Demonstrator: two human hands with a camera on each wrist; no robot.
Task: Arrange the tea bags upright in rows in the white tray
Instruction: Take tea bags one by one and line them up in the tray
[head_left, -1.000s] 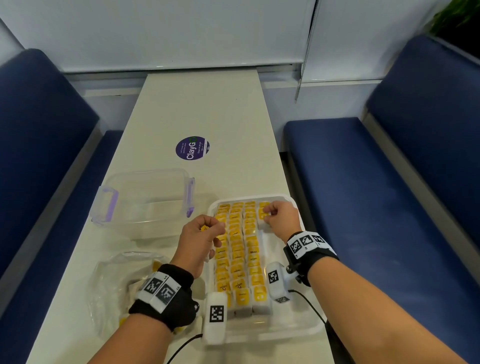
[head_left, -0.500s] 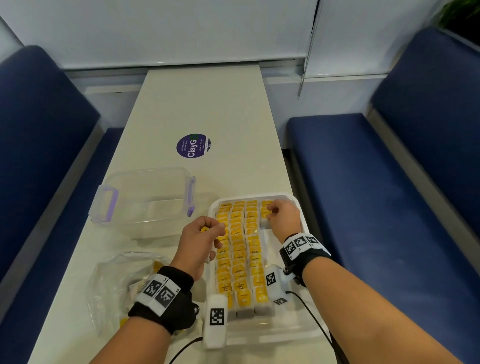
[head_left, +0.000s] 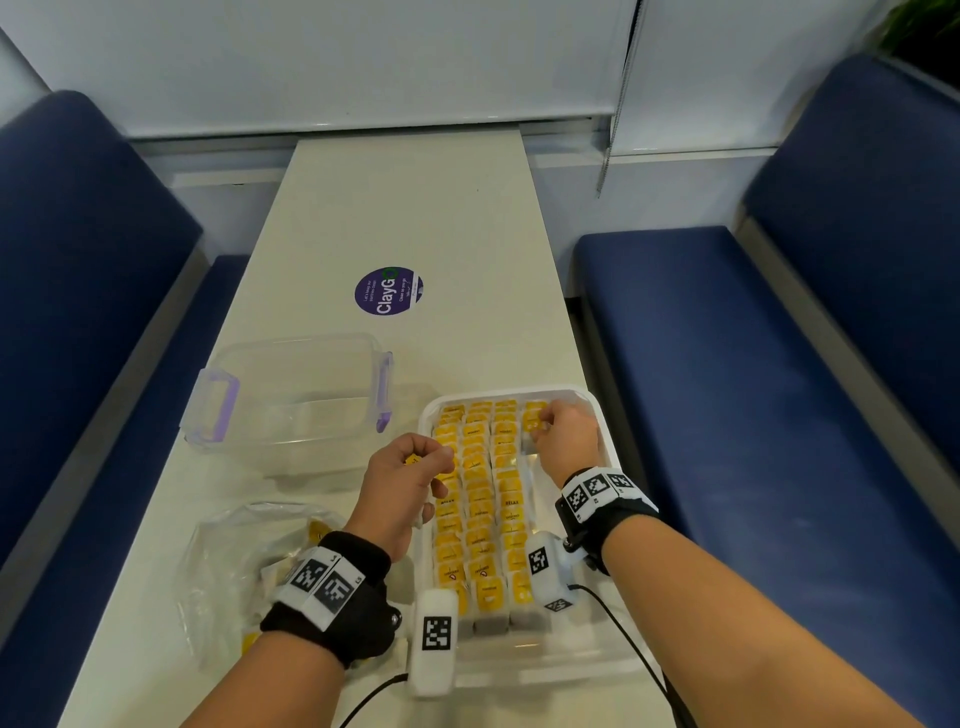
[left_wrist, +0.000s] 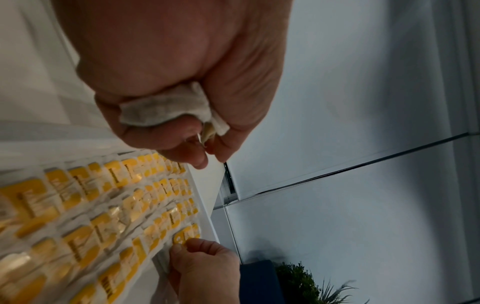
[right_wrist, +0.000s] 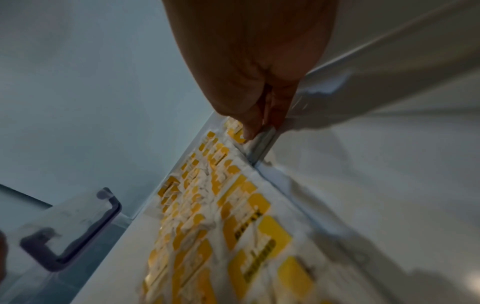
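Note:
The white tray (head_left: 610, 441) lies on the table in front of me, packed with several rows of upright tea bags (head_left: 480, 499) with yellow tags. My right hand (head_left: 563, 436) is at the tray's far right corner, fingertips pinching the yellow tag of a tea bag (left_wrist: 182, 239) in the rightmost row. My left hand (head_left: 402, 480) hovers at the tray's left edge, fingers curled round a white tea bag (left_wrist: 166, 111) with its yellow tag (head_left: 414, 460) showing. In the right wrist view the fingers (right_wrist: 250, 125) press down beside the tray wall.
An empty clear plastic box (head_left: 296, 395) with purple clips stands left of the tray. A clear plastic bag (head_left: 249, 571) holding more tea bags lies near my left wrist. A purple sticker (head_left: 388, 291) is farther up the table. Blue benches flank the table.
Both hands stay almost where they were. The right hand has shifted slightly within the far right corner of the tray; the left hand still holds its tea bag.

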